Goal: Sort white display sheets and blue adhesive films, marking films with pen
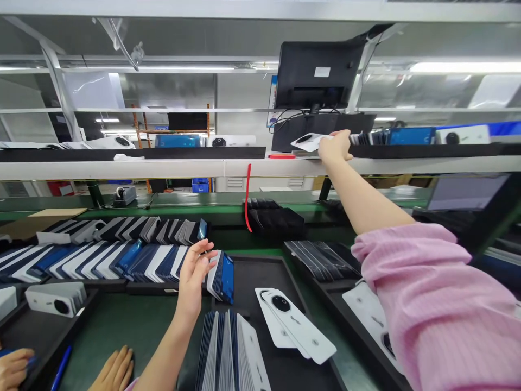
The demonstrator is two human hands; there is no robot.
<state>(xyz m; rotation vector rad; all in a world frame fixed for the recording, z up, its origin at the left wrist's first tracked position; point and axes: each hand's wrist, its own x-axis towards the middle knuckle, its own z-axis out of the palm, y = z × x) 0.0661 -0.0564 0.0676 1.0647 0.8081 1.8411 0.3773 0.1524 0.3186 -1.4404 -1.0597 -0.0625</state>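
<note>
My right hand (336, 147) reaches up to the upper shelf (203, 167) and pinches a white card (308, 142) with a dark round hole, held flat above the shelf edge. My left hand (196, 270) hovers with its fingers spread, holding nothing, just in front of a leaning row of blue and white cards (122, 259). Two white cards with round holes (293, 324) lie on a black tray (260, 269) below it. A stack of upright cards (232, 350) stands at the near edge.
A black monitor (319, 73) hangs over the shelf. A red strap (247, 198) dangles from the shelf edge. Dark card stacks (321, 259) sit at the right. Another person's hands (116, 370) rest at the bottom left beside a blue pen (61, 369).
</note>
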